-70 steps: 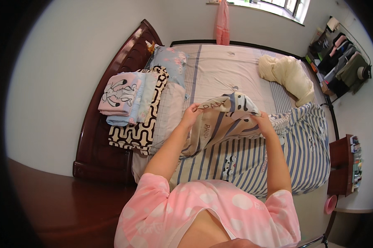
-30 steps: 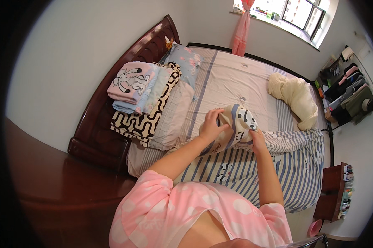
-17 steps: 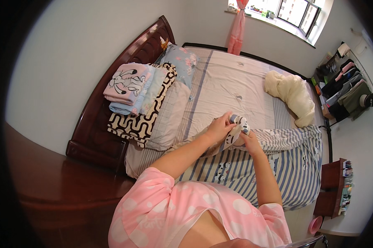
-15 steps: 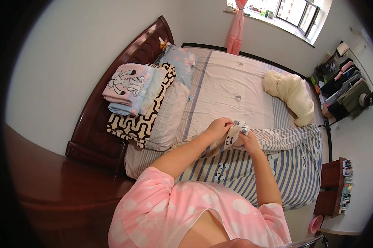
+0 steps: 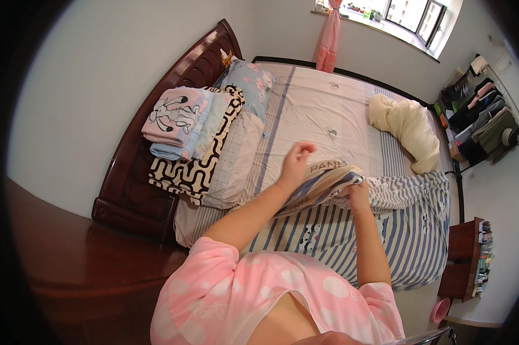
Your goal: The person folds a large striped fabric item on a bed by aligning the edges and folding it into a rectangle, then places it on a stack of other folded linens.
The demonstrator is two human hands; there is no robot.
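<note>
A striped blue-and-cream duvet cover (image 5: 328, 238) with panda prints lies along the near side of the bed, part of it bunched up. My right hand (image 5: 358, 195) is closed on a gathered edge of the cover, with its fingertips partly tucked behind the cloth. Just left of the raised fold, my left hand (image 5: 298, 162) hovers above the sheet with loosely bent fingers, slightly blurred, and nothing shows in it. Beyond my hands spreads the pale bed sheet (image 5: 305, 115). A rolled cream quilt (image 5: 406, 129) rests at the far right of the bed.
At the left, folded bedding (image 5: 173, 118) sits on a black-and-cream patterned pillow (image 5: 179, 178), against the dark wooden headboard (image 5: 127, 144). A clothes rack (image 5: 489, 123) and a small brown shelf cabinet (image 5: 463, 253) stand to the right. A pink basin (image 5: 440, 310) is below the cabinet.
My left hand has let go of the duvet cover's bunched edge and moved up and left. The cloth between my hands has opened out, while my right hand keeps its grip.
</note>
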